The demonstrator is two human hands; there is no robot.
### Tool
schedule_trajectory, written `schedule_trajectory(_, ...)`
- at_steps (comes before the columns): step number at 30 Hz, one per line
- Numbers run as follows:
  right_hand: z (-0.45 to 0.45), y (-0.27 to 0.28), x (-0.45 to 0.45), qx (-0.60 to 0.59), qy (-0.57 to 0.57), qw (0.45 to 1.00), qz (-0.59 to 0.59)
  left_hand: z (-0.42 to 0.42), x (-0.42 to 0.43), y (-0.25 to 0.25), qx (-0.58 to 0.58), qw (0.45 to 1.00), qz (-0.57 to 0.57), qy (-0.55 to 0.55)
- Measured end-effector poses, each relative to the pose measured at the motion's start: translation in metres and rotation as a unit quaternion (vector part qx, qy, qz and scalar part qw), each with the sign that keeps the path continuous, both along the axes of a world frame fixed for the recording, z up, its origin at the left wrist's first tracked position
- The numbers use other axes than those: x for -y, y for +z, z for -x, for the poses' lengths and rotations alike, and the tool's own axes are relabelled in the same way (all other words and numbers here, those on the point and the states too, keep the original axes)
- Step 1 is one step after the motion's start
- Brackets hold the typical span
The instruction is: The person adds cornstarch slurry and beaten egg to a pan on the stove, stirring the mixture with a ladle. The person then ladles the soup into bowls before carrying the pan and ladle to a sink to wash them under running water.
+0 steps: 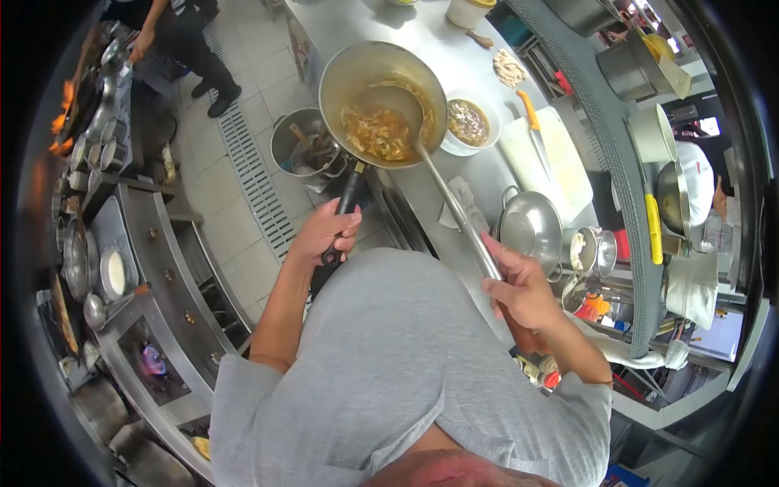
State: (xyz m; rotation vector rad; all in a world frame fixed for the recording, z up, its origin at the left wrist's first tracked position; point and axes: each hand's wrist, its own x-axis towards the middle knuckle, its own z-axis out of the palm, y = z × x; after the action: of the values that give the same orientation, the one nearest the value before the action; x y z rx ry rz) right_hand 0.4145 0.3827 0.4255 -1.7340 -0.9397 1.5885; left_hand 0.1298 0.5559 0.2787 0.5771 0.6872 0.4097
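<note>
My left hand (331, 231) is closed around the black handle of a deep pan (337, 73), which is tilted at the edge of the steel counter. Brownish food with pale and orange pieces (377, 130) lies in the pan. In my right hand (519, 284) is the long metal shaft of a ladle (456, 207); its round head rests inside the pan, against the food. Just right of the pan, a white bowl (468, 123) holds brown soup or sauce with bits in it.
A knife (531, 122) lies on a white cutting board (568, 162). Metal bowls (531, 231) stand nearer me. A pot with utensils (284, 146) sits left of the counter. Flames (61, 122) rise at the far-left stove, beside another person (182, 40). A lit burner (152, 359) glows lower left.
</note>
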Motion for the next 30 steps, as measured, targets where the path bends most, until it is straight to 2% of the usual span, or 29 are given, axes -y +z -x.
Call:
schedule_trajectory(1,0.006,0.0,-0.001,-0.096,-0.077,0.992,-0.003,-0.001,0.001,0.001,-0.007,1.0,0.001,0.001)
schedule_trajectory(4,0.007,0.013,-0.01,-0.228,-0.155,0.959,0.064,0.0,0.0,-0.003,-0.003,1.0,0.014,-0.003)
schedule_trajectory(7,0.0,0.01,-0.011,-0.346,-0.186,0.916,0.077,0.001,0.001,-0.004,0.001,1.0,0.018,0.005)
schedule_trajectory(13,-0.01,0.006,-0.013,-0.392,-0.177,0.9,0.064,0.004,-0.001,-0.011,0.01,1.0,0.016,-0.003)
schedule_trajectory(19,-0.017,0.017,-0.012,-0.369,-0.183,0.911,0.031,0.003,-0.004,-0.009,0.045,0.998,0.047,0.009)
schedule_trajectory(30,-0.058,0.043,0.007,-0.409,-0.266,0.869,-0.084,0.006,-0.007,-0.012,0.081,0.996,0.039,0.009)
